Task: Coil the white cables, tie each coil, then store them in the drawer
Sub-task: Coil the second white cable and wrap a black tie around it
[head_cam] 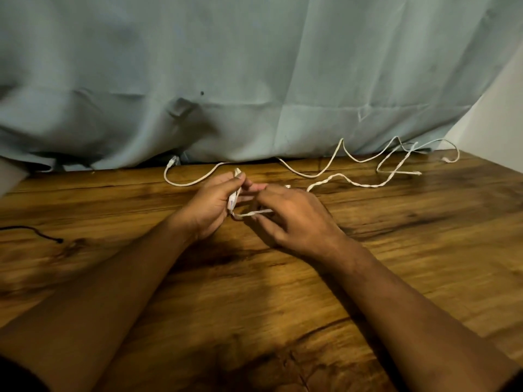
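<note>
A black cord (42,233) lies at far left. A few loops of white cable (235,193) are pinched in the left hand (209,205), presumably to hold the coil's shape. The next strand is pinched by the right hand (294,219). A second white cable (310,175) lies loose on the wooden table (396,278), below a grey-green curtain (254,66).

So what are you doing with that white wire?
A person is starting to coil a white cable. The left hand grips a small folded bundle of it, and the right hand holds a strand coming off it. More loose cable lies along the back of the wooden table, by a curtain. Nothing looks tied yet.
</note>
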### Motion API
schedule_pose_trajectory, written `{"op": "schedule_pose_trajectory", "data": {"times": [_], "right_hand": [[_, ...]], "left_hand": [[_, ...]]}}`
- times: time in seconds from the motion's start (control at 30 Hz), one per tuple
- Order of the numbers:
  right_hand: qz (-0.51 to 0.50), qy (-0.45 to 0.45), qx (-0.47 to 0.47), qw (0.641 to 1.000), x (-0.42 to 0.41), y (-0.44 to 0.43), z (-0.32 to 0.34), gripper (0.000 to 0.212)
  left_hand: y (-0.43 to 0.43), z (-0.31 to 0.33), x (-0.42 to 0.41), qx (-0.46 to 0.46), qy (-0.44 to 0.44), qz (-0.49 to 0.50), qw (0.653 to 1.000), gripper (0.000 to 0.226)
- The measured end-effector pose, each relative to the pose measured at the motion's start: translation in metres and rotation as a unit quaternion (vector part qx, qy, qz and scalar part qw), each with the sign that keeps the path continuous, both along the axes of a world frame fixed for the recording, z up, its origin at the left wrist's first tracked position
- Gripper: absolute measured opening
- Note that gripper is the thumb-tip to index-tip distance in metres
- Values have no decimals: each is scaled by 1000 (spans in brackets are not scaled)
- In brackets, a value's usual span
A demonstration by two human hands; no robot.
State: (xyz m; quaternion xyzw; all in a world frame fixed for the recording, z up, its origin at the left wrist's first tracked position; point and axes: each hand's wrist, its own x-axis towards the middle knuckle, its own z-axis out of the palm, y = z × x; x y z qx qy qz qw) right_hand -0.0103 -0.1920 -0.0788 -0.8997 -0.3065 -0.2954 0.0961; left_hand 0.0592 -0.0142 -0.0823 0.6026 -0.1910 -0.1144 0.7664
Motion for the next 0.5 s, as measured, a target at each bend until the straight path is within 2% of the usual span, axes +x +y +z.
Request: {"op": "schedule_pose_trajectory", "data": {"times": [0.1,0.17,0.27,0.37,0.5], "right_hand": [[-24,-63,17,998,3,-2,2,17],[-42,-111,42,992,8,-6,4,17],[-79,-151,87,982,12,-15,5,22],[-100,-130,110,980,12,-20,3,26],[-138,-74,139,978,14,-21,-2,36]], "left_hand": [[1,-5,2,108,-61,0,992,27],[1,-5,0,139,-85,-24,986,28],[-1,1,-6,151,-75,-48,984,31],[-4,2,-9,119,-15,-110,987,38],[-7,6,-15,14,64,-196,978,36]]}}
